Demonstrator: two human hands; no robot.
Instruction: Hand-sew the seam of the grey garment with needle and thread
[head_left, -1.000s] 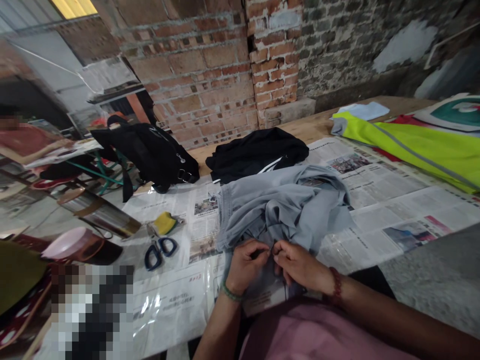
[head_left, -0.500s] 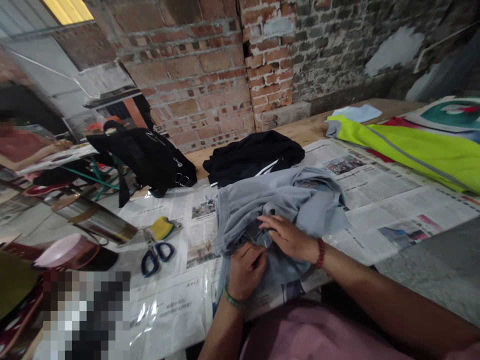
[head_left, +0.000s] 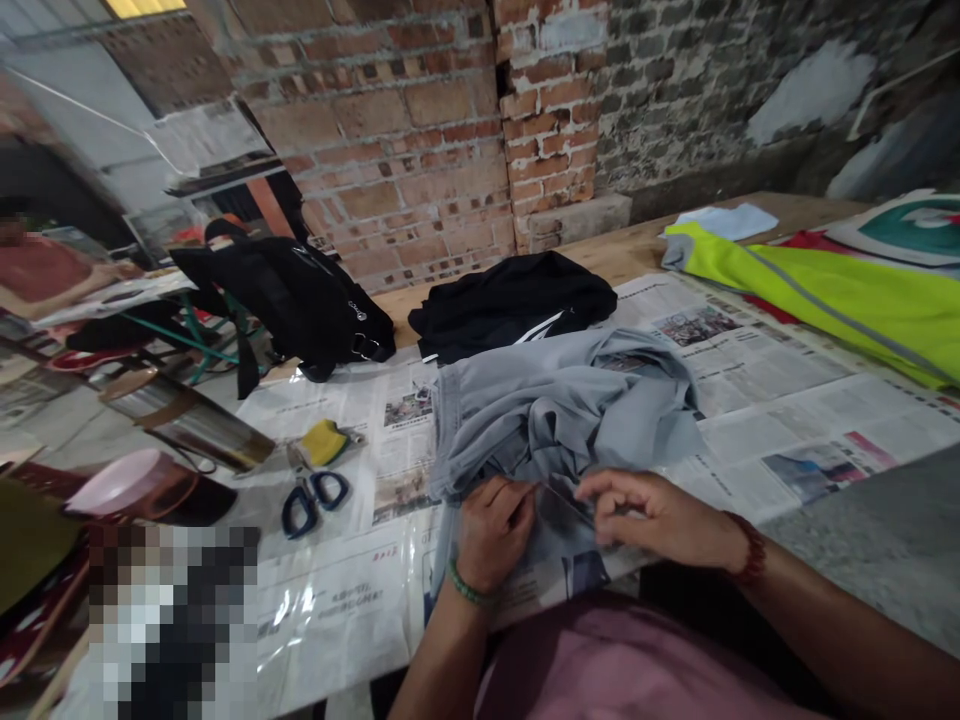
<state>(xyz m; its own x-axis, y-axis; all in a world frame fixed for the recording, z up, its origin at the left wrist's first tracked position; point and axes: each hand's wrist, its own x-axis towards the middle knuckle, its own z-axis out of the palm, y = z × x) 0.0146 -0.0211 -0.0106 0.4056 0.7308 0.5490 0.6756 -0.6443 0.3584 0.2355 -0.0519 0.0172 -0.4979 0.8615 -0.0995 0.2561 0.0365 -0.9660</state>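
Observation:
A grey garment point(head_left: 517, 400) lies bunched on the newspaper-covered table. My left hand point(head_left: 496, 530), with a green bracelet, is closed on its near edge, thumb and fingers pinching the cloth. To the right of it, my right hand point(head_left: 652, 515), with a red bead bracelet, is held over the near part of the garment. Its thumb and fingers are drawn together in a pinch. What lies between them is too small to make out. A faint thin line, perhaps thread, shows between the two hands.
Blue-handled scissors point(head_left: 315, 500) and a yellow pad point(head_left: 324, 442) lie left, near a steel flask point(head_left: 187, 420) and a pink-lidded container point(head_left: 142, 490). Behind are a black bag point(head_left: 300, 310) and black clothing point(head_left: 517, 305). A neon-yellow garment point(head_left: 832, 300) and an iron point(head_left: 911, 232) are right.
My right hand has moved right and toward me, off the middle of the grey garment, with fingers now pinched. My left hand stays in place on the cloth.

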